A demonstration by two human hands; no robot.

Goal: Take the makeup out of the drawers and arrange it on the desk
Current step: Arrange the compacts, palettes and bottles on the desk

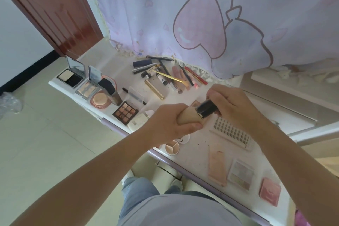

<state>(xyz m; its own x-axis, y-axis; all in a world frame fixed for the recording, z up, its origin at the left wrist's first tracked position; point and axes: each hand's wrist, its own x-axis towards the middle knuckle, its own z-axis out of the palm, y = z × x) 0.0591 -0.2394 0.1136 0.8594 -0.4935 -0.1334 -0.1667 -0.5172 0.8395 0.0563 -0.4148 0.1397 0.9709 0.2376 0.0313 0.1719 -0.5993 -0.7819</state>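
Above the white desk (200,138) I hold a beige foundation bottle (189,115) with a black cap (207,108). My left hand (170,124) grips the beige body. My right hand (231,104) grips the cap end. Makeup lies spread on the desk: a brown eyeshadow palette (125,112), open compacts (73,75), a gold tube (154,89), a heap of pencils and brushes (165,71), a lash tray (232,133), a round concealer pot (172,148) and pink palettes (217,164) near the front edge.
A curtain with pink and blue balloon shapes (201,14) hangs behind the desk. A dark red door (49,5) stands at the left. White furniture (286,101) adjoins the desk on the right. Tiled floor (45,143) lies to the left, with my legs below.
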